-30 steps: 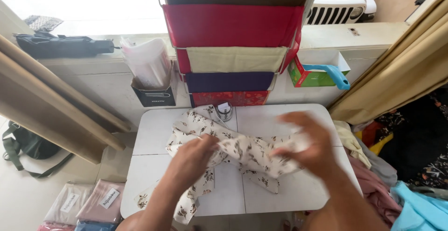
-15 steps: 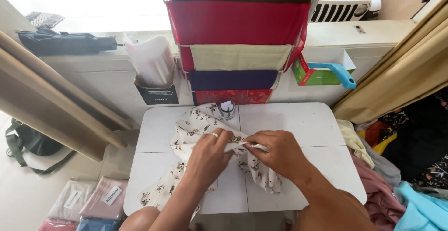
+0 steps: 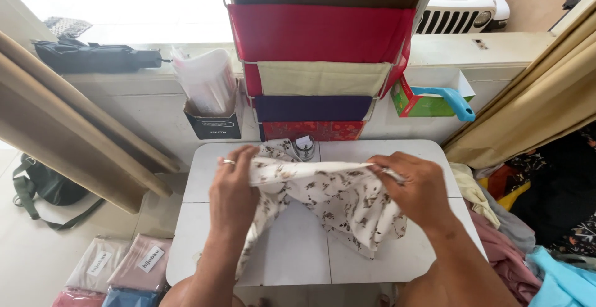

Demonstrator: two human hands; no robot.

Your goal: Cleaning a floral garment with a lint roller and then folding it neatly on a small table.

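A cream cloth with a brown floral print hangs spread between my two hands above the small white table. My left hand, with a ring on one finger, grips the cloth's left end. My right hand pinches its upper right edge. The top edge is stretched taut between them, and the rest drapes down onto the table, one tail trailing toward the front left edge.
A small glass jar stands at the table's back edge. Behind it hang folded cloths in red, cream and purple. A black box of clear bags and a green box with a blue tool hang on the wall. Piled clothes lie right, packaged cloths lower left.
My hands were close together at the middle of the bunched cloth. They have pulled apart sideways and lifted, stretching the cloth's top edge open between them.
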